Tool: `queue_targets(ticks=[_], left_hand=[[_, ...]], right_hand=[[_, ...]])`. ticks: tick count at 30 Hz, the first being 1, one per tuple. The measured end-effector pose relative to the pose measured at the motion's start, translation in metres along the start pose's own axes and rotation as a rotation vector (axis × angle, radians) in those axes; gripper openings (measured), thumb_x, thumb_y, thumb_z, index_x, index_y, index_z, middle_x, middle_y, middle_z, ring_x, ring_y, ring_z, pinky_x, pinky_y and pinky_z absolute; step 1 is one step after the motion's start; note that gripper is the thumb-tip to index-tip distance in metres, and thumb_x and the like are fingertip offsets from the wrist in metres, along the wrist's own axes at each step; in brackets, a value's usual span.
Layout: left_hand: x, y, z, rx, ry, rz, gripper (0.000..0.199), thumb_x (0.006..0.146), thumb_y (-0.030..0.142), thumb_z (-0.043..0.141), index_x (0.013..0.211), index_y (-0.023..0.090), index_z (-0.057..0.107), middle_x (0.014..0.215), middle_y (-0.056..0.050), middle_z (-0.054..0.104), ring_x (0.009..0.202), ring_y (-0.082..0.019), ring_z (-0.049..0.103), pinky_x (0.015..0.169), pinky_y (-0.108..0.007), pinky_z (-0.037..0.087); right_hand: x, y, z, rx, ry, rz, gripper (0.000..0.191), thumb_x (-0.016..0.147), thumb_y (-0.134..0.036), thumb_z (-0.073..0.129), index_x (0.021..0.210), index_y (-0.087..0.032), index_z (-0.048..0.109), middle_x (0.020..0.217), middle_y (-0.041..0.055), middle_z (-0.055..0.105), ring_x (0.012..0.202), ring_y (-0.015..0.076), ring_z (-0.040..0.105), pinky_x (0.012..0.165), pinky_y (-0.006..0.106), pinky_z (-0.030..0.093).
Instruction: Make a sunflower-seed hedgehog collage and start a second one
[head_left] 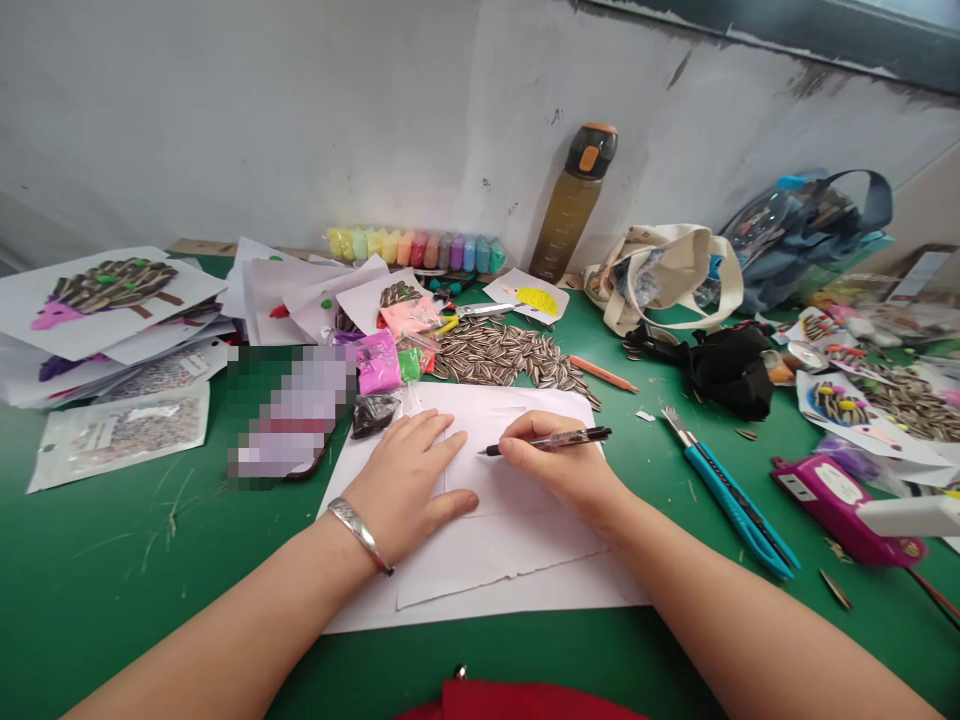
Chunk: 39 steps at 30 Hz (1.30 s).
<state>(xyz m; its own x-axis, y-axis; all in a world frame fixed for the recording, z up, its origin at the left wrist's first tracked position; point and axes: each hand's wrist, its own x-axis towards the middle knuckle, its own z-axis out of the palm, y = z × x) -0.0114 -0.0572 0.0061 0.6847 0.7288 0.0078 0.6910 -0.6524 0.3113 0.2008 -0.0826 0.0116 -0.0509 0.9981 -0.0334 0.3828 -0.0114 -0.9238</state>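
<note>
Pointing a pen [574,438] at paper [510,565].
My right grip [555,465] is pinching it; my left grip [409,480] is lying open on the paper, best pressing firmly.

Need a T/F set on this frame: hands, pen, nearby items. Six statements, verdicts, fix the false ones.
1. The right hand holds a pen. True.
2. The left hand is clenched in a fist. False: it lies spread on the white sheets.
3. The silver bracelet is on the right wrist. False: it is on the left one.
4. A pile of striped seeds lies just beyond the sheets. True.
5. The blue-handled tool lies left of the sheets. False: it lies to their right.
6. The bottle stands left of the cream bag. True.
</note>
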Motion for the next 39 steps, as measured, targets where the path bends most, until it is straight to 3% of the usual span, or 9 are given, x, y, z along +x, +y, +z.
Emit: queue_targets(ticks=[22,39], left_hand=[[0.0014,0.0004,-0.0004,-0.004,0.003,-0.003,0.061,0.08,0.047,0.066,0.129,0.012,0.057,0.14,-0.02,0.048,0.131,-0.038,0.039,0.109,-0.056,0.031],[0.0003,0.0002,-0.0005,-0.023,-0.001,-0.015,0.061,0.08,0.048,0.065,0.13,0.014,0.056,0.142,-0.019,0.047,0.133,-0.038,0.038,0.11,-0.057,0.031]], right_hand=[[0.0009,-0.0004,0.0017,-0.023,-0.026,0.015,0.009,0.078,-0.023,0.063,0.072,-0.02,0.068,0.071,-0.0016,0.067,0.066,0.0121,0.057,0.059,0.023,0.041],[-0.0004,-0.0005,0.0032,-0.028,0.054,0.019,0.013,0.08,-0.028,0.06,0.073,-0.02,0.067,0.072,0.0003,0.065,0.069,0.015,0.057,0.061,0.026,0.042]])
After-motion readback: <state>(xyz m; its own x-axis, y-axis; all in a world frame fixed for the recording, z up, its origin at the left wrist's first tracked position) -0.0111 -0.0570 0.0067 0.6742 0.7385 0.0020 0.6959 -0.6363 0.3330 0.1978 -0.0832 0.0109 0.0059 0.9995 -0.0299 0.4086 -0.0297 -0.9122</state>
